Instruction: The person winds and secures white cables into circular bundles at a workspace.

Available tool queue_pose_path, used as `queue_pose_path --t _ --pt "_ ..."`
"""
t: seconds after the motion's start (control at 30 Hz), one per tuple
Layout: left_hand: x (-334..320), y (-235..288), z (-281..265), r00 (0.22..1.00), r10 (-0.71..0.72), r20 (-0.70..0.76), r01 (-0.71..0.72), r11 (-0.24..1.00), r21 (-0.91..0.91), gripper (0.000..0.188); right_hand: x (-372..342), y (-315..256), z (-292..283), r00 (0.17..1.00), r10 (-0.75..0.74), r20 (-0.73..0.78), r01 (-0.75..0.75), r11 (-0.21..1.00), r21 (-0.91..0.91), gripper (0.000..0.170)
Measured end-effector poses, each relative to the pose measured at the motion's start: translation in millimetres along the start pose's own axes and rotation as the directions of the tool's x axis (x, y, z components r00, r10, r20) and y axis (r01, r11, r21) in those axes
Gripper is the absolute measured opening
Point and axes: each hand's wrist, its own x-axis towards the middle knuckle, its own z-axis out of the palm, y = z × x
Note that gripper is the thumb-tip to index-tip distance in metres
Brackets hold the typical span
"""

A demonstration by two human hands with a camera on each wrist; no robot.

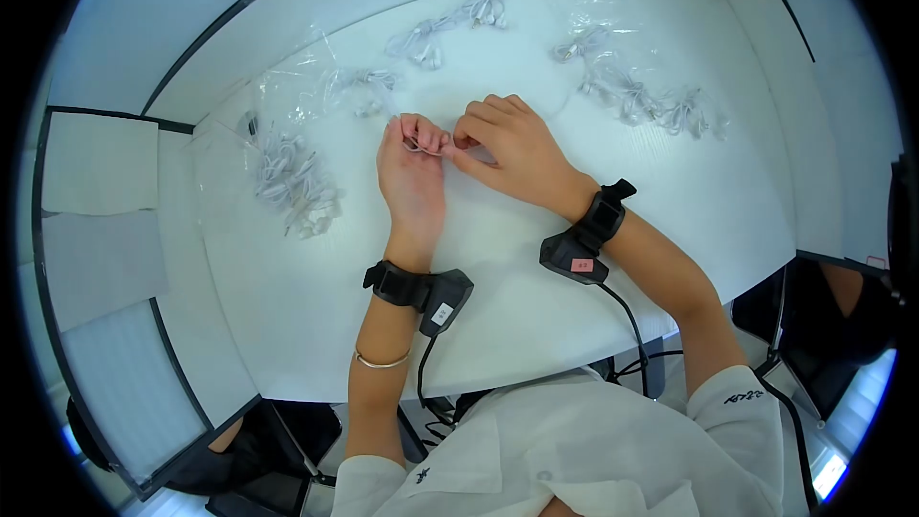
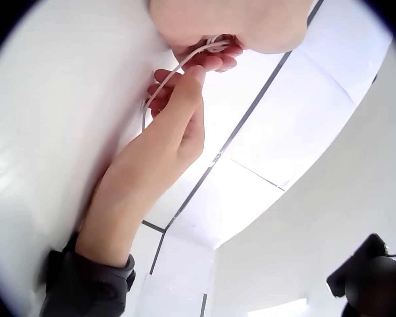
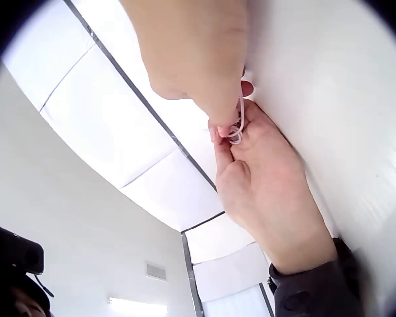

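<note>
A thin white cable (image 2: 192,55) runs between the two hands, which meet over the table. My left hand (image 1: 412,172) is palm up, its fingers curled over small loops of the cable (image 3: 241,117). Close against its fingertips, my right hand (image 1: 522,153) pinches the cable's run between thumb and fingers. In the left wrist view, the cable passes behind the thumb of the right hand (image 2: 155,155) and trails down past its fingers. The curled left fingers (image 2: 213,63) partly hide the loops.
A pile of bundled white cables (image 1: 292,177) lies on the white table (image 1: 536,325) at the left. More bundles (image 1: 421,43) lie at the back, and others (image 1: 651,105) at the back right, near clear plastic bags (image 1: 302,81). Low white panels (image 1: 258,29) border the table.
</note>
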Motion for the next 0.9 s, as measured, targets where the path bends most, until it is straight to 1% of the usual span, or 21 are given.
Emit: queue_pose_path --t 0.07,0.1,0.2,0.37,0.47,0.5,0.57,0.67,0.7,0.77,0.8,0.87,0.9 --pt "0 0 -1 1.0 0.012 -0.006 -0.012 1.0 0.023 0.025 0 -1 0 1.0 -0.006 0.023 0.006 1.0 0.0 0.015" --pt "0 0 -1 1.0 0.019 -0.014 -0.019 0.999 0.036 0.025 -1 0 1 1.0 -0.009 0.028 0.008 0.999 0.04 0.014" --pt "0 -1 2 0.999 0.035 -0.04 -0.033 0.998 0.057 0.025 0 -2 2 0.997 -0.077 0.012 0.075 0.992 0.105 0.011" --pt "0 -2 1 0.997 0.062 -0.049 -0.057 0.993 0.099 0.026 0 -3 0 0.995 -0.031 0.095 0.024 0.997 0.077 0.011" --pt "-1 -2 2 0.994 0.101 -0.043 -0.095 0.988 0.123 0.027 0 -2 0 0.998 -0.023 0.065 0.023 1.0 -0.004 0.012" --pt "-2 -3 2 0.993 0.111 -0.042 -0.105 0.986 0.131 0.027 0 -3 0 0.999 -0.021 0.032 0.022 1.0 -0.014 0.013" --pt "-3 -3 3 0.983 0.161 -0.086 -0.145 0.976 0.165 0.027 1 -4 2 0.999 -0.015 -0.04 0.014 0.999 -0.031 0.015" --pt "-4 -2 6 0.956 0.249 -0.156 -0.209 0.949 0.234 0.027 0 -5 -2 0.996 0.092 0.001 -0.092 0.995 -0.049 0.018" --pt "-5 -1 7 0.943 0.281 -0.179 -0.231 0.938 0.258 0.026 0 -5 -3 0.994 0.111 -0.016 -0.112 0.993 -0.045 0.016" --pt "-4 -1 7 0.94 0.289 -0.18 -0.24 0.938 0.249 0.026 1 -6 -4 0.988 0.148 -0.048 -0.15 0.988 -0.043 0.013" --pt "-4 0 6 0.94 0.29 -0.181 -0.242 0.938 0.247 0.026 2 -7 -5 0.972 0.229 -0.047 -0.226 0.972 0.058 0.011" --pt "-5 -1 4 0.95 0.279 -0.14 -0.229 0.928 0.295 0.026 3 -12 -9 0.921 0.389 -0.021 -0.37 0.892 0.261 0.009" --pt "-5 -1 7 0.95 0.285 -0.126 -0.232 0.915 0.329 0.026 2 -10 -8 0.928 0.37 -0.034 -0.337 0.877 0.344 0.011"
